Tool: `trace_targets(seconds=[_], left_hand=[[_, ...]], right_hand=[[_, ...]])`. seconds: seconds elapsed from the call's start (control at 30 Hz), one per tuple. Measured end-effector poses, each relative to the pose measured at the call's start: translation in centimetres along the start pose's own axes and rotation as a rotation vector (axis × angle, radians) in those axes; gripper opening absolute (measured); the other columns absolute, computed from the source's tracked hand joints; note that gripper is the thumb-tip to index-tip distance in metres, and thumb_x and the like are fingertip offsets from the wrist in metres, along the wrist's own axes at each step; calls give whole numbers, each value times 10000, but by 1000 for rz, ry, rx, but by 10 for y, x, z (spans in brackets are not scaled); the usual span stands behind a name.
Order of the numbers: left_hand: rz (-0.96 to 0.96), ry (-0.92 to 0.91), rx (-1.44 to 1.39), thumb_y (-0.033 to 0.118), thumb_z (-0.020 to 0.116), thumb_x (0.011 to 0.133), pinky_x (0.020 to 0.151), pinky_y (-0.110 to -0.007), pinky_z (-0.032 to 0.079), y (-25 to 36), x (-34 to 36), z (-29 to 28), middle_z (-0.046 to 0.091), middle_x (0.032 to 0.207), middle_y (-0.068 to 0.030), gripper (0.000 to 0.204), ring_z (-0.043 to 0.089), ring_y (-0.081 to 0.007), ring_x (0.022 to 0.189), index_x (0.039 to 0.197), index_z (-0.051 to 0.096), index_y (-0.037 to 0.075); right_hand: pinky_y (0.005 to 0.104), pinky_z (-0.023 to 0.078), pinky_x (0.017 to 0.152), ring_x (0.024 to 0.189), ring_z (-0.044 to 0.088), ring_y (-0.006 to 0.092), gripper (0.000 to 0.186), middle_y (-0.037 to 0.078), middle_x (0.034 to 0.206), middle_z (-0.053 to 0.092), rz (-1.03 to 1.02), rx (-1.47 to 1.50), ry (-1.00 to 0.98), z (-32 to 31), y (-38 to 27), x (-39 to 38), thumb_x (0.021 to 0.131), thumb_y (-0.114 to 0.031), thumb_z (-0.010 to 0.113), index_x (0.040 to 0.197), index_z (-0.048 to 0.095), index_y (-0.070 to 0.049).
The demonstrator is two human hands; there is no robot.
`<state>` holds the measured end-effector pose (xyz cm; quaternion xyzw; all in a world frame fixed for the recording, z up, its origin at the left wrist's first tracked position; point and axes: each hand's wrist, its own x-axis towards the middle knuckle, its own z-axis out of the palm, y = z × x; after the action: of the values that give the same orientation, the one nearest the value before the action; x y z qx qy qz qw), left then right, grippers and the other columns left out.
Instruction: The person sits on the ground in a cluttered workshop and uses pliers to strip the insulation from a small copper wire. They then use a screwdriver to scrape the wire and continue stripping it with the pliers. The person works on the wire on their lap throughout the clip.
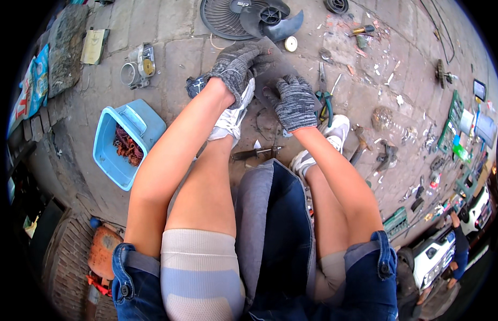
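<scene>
Both my hands wear grey knitted gloves and meet over the paving between my white shoes. My left hand [239,65] is closed on the upper left part of a dark, flat sheet-like piece [275,63]. Lower down, my right hand [293,102] grips the right side of the same piece, its fingers bent over the edge. What the piece is made of I cannot tell. Right beside the right hand lie pliers with green and black handles [326,101]. A dark-handled screwdriver [254,153] rests on the ground below the hands.
A black fan blade [281,28] and round grille [219,18] lie ahead. To the left, a blue bucket [107,152] holds reddish copper wire [128,145]. A hammer [361,145], scrap bits and green tool cases [450,120] are at right. Another person's arm [461,243] shows far right.
</scene>
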<state>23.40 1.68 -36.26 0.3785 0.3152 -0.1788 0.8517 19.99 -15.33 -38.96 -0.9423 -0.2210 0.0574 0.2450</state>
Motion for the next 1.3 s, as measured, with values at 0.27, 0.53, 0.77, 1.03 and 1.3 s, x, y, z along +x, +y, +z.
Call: trace_targets(seconds=[0.27,0.53,0.77,1.03,1.3], left_hand=[[40,99,184,75,582,843,676,-263,511,-5,-25,-2,638,886,-111,171,626,-195,788,993,589,-5],[184,168,656,125,644,807,685,-216,460,-6,-52,3,663,838,-56,167,586,-86,756,928,659,12],[269,-45,682,32,658,773,722,-243,485,1,-76,25,655,884,-86,212,606,-125,788,975,638,-29],[484,-342,766,104,639,799,717,-249,460,24,-106,71,605,900,-67,181,572,-130,790,950,639,3],[138,-448,450,159,587,860,625,-210,425,25,-130,92,572,833,-26,220,505,-62,708,1009,586,-3]], right_hand=[[431,410,816,896,542,319,195,150,897,581,53,-85,-160,18,4,0,762,-225,562,871,605,-69],[365,441,744,798,555,265,148,139,837,576,271,338,-17,-2,-13,-8,812,-140,582,891,548,-20],[247,467,683,730,540,112,88,51,794,574,609,1153,72,-84,-52,-4,810,-26,589,870,527,-9],[235,467,697,745,549,102,129,37,806,580,644,948,218,-144,-70,-15,794,56,574,885,530,-24],[237,497,681,803,579,100,192,49,885,617,696,1361,-43,-199,-72,-41,759,8,666,932,586,-18]])
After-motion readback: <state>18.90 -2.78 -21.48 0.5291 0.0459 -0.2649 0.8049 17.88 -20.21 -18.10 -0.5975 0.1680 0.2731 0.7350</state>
